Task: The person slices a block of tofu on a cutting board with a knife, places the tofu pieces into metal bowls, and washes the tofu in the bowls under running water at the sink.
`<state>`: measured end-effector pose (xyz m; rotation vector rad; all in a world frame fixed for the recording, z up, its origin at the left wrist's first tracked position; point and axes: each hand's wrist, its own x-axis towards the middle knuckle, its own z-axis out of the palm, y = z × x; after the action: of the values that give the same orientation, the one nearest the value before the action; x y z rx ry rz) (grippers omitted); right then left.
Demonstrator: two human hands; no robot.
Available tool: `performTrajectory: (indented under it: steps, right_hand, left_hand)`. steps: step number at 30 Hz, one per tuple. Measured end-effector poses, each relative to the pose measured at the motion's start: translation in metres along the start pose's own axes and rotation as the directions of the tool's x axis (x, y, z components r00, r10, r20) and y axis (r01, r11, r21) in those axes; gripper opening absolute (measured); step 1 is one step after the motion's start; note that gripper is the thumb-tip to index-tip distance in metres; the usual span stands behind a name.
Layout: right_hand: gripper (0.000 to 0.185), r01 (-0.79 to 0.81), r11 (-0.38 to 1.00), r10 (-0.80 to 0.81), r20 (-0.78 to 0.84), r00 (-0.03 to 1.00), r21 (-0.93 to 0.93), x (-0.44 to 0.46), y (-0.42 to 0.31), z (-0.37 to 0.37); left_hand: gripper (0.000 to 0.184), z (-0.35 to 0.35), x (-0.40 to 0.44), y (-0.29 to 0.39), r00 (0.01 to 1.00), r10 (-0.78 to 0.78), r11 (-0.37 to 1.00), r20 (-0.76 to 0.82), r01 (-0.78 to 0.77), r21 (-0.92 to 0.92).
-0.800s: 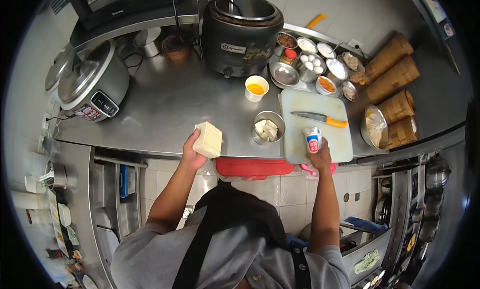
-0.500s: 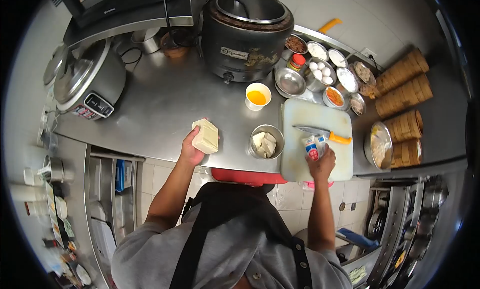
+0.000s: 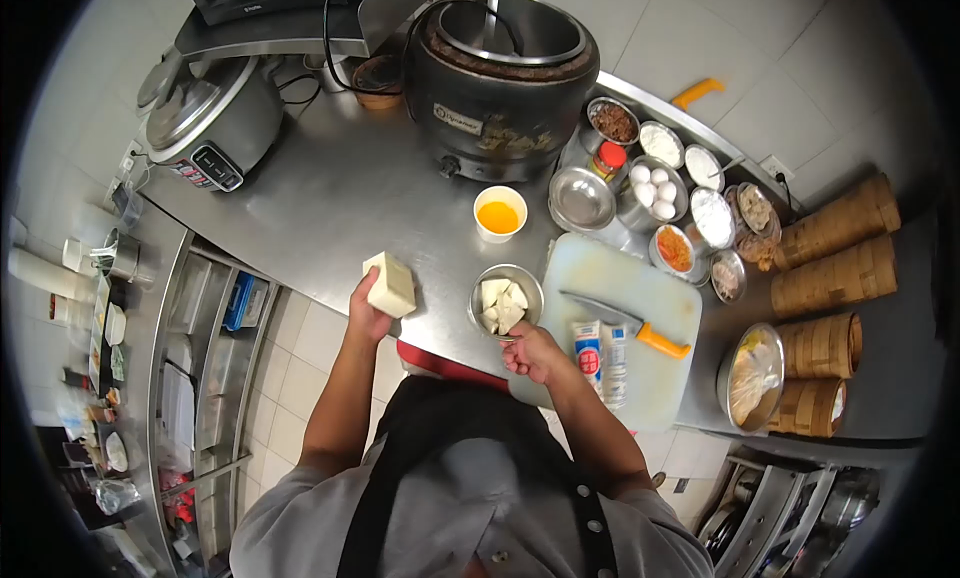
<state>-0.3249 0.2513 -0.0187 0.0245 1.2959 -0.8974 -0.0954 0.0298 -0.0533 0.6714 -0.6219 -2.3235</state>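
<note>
My left hand (image 3: 372, 313) is wrapped round a pale yellow block (image 3: 392, 284) above the counter's front edge. My right hand (image 3: 532, 352) has its fingers closed on the near rim of a metal bowl (image 3: 538, 290) that holds pale cut chunks (image 3: 503, 305). Right of that hand, a blue, white and red packet (image 3: 590, 355) lies on the white cutting board (image 3: 660, 378). A knife with an orange handle (image 3: 663, 341) rests across the board, its blade pointing left. Behind the bowl stands a white cup of orange-yellow liquid (image 3: 499, 216).
A large black pot (image 3: 490, 108) stands at the back, a rice cooker (image 3: 225, 118) at the back left. Bowls of ingredients, one with several eggs (image 3: 655, 191), fill the back right. Bamboo steamers (image 3: 835, 276) and a metal bowl with a bag (image 3: 752, 378) are at the right.
My right hand has let go of the packet, now on the board, and moved left to the metal bowl. My left hand still holds the block. The camera view has turned and shifted.
</note>
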Motion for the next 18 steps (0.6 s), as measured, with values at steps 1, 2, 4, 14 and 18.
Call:
performTrajectory:
  steps: [1,2,4,14,18]
  right_hand:
    - [0.035,0.033,0.999,-0.034,-0.034,0.999,-0.019,-0.003,-0.008,-0.007]
    - [0.035,0.134,0.980,-0.153,-0.126,0.980,-0.145,-0.006,-0.019,-0.018]
    - [0.036,0.232,0.920,-0.320,-0.266,0.909,-0.316,-0.010,-0.053,-0.048]
    - [0.026,-0.028,0.405,-0.903,-0.405,0.143,-0.914,0.050,-0.171,-0.125]
    - [0.034,-0.060,0.297,-0.953,-0.300,0.050,-0.953,0.069,-0.165,-0.142]
  left_hand:
    - [0.050,0.004,-0.008,0.001,1.000,0.020,1.000,-0.014,-0.019,0.003]
    - [0.050,0.008,-0.017,0.003,0.999,0.039,0.999,-0.028,-0.039,0.006]
    - [0.049,0.015,-0.036,0.006,0.995,0.085,0.996,-0.058,-0.085,0.002]
    - [0.051,-0.019,-0.111,0.027,0.962,0.191,0.980,-0.196,-0.198,-0.020]
    - [0.051,-0.014,-0.123,0.036,0.962,0.177,0.984,-0.208,-0.179,0.009]
